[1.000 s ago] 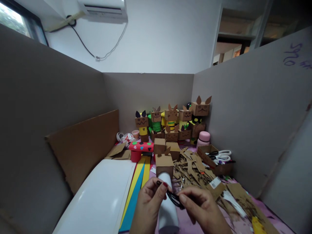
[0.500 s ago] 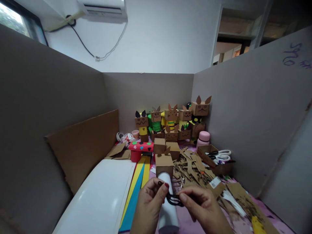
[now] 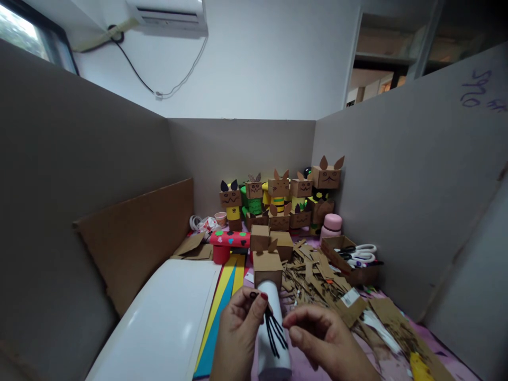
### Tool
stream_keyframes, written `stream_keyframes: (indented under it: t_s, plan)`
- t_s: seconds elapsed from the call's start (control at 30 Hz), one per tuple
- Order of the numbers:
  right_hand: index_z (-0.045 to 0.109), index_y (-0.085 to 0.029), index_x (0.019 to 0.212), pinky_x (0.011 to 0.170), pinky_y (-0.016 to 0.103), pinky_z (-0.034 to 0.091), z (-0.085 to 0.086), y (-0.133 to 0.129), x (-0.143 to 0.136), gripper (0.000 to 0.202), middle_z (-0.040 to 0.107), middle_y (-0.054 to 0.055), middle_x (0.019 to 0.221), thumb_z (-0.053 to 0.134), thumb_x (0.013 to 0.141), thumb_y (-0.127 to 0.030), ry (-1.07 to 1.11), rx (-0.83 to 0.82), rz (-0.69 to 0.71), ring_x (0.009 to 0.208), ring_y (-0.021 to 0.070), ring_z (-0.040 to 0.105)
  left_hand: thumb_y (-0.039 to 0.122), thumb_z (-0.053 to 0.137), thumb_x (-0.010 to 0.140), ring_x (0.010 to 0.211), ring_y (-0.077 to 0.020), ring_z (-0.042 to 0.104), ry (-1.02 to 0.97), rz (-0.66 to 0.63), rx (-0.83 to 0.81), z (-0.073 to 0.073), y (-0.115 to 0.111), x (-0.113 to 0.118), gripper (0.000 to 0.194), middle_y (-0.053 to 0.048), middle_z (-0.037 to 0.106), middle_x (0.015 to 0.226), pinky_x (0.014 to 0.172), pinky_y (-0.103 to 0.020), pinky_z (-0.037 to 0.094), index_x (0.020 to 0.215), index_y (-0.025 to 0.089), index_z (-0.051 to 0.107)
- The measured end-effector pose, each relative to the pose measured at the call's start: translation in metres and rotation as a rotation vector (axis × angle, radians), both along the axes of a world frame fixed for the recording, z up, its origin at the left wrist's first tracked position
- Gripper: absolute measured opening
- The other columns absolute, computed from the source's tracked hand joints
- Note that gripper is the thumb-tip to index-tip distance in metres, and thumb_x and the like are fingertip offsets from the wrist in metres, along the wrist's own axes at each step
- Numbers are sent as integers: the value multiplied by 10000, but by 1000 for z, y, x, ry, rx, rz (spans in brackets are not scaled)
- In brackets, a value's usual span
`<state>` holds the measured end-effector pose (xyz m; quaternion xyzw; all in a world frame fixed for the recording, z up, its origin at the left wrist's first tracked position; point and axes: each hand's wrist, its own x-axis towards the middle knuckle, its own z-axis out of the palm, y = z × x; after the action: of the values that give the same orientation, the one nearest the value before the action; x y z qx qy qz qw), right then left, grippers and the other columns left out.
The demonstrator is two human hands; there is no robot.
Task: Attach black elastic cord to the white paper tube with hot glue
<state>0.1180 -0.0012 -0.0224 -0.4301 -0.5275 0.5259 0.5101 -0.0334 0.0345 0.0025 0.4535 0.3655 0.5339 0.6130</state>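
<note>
Several thin black strips (image 3: pixel 274 334) are pinched at one end between the thumb and fingertips of my left hand (image 3: pixel 238 333). Their loose ends fan out downward in front of a white paper tube (image 3: pixel 273 365) lying on the pink surface. My right hand (image 3: pixel 327 338) is just to the right of the strips, thumb and forefinger slightly apart with nothing visible between them. Beyond the tube's far end is a small cardboard box (image 3: pixel 267 269) with a pointed ear on top.
Cardboard scraps (image 3: pixel 313 270) spread to the right, near a box of scissors (image 3: pixel 359 254). White sheets (image 3: pixel 159 317) and coloured paper (image 3: pixel 218 333) lie left. Cardboard cat figures (image 3: pixel 279 187) stand at the back by a pink bottle (image 3: pixel 330 226). Grey partitions (image 3: pixel 246 143) enclose the space.
The black strips were bent in a loop between both hands; now their right ends are free and hang fanned from my left hand. My right fingers have parted from them.
</note>
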Motion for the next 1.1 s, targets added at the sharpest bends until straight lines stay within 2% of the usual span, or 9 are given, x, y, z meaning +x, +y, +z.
stream_keyframes:
  t_s: [0.2,0.33,0.5,0.67,0.77,0.87,1.1]
  plan:
    - [665,-159,816,399,165,256,3,-4,-3,404,525,-30,623,719,666,-530,49,3,22,438,28,329,442,724,674,566,-114,446,48,3,39,5,-3,3,298,37,538,574,564,-212,367,633,184,581]
    - [596,-150,712,391,168,231,7,-5,-6,401,464,-50,574,687,700,-540,46,18,45,432,30,310,465,725,658,554,-114,436,81,-23,62,8,-5,4,332,32,539,549,558,-211,353,590,174,581]
    - [558,-155,705,392,158,243,11,-6,-8,406,389,-72,568,659,726,-548,59,40,24,445,37,295,468,713,671,553,-109,417,90,-3,40,7,-5,2,331,41,531,556,557,-210,339,608,175,574]
    - [588,-148,819,397,162,250,9,-6,-8,470,486,-40,632,555,773,-614,59,-10,57,424,28,338,428,699,701,563,-118,439,72,-29,33,6,-5,3,299,33,543,565,561,-222,348,620,176,561]
    - [587,-149,810,394,164,222,9,-6,-8,461,481,-48,618,638,715,-597,102,-16,78,417,21,309,410,702,702,568,-120,446,66,-25,34,8,-5,4,285,32,543,566,566,-221,356,620,173,567]
    - [579,-147,735,389,172,206,10,-6,-9,437,460,-54,584,710,663,-557,98,-5,72,428,27,306,409,718,685,579,-121,454,76,-27,42,9,-6,5,285,29,551,566,576,-216,360,615,168,584]
    - [535,-164,727,417,172,223,13,-7,-6,405,386,-84,527,644,737,-554,100,36,-22,442,44,293,436,724,676,533,-101,378,49,-75,20,6,-4,4,319,48,502,529,539,-216,309,601,165,574]
